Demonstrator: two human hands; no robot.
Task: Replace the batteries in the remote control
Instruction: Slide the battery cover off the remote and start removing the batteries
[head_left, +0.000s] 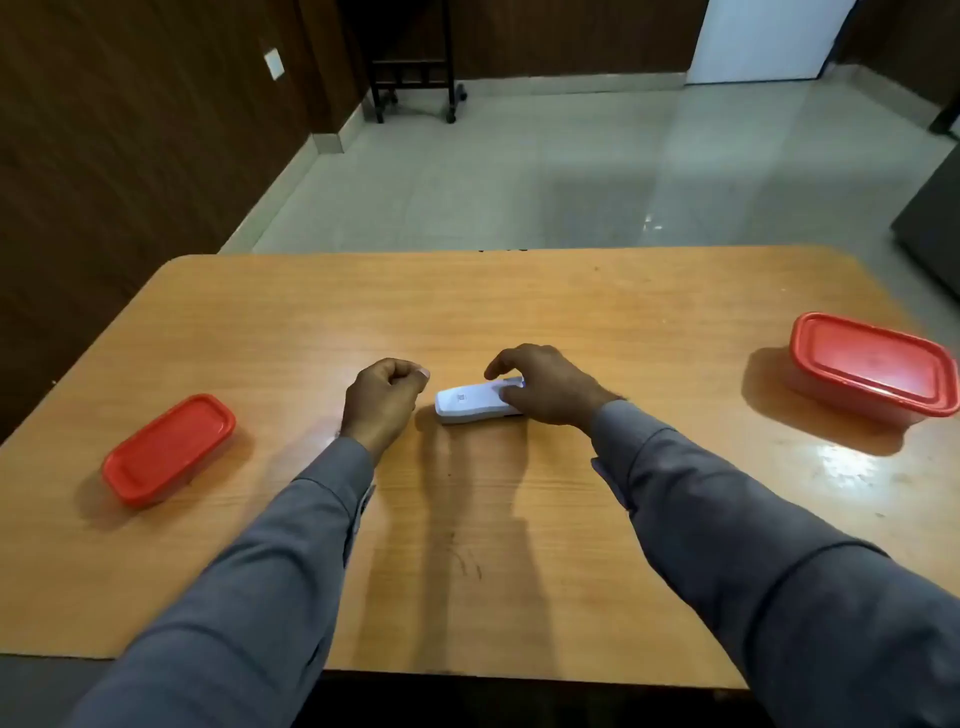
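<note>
red-lidded tubs (169, 449) (872, 366) sit shut, contents hidden.

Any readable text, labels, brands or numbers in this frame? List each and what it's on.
Nothing legible.
White remote control: a small dark mark near its left end, too small and blurred to read.
Red lid of the left container: no print visible.
Red lid of the right container: no print visible.
Wall plate: blank.
</note>
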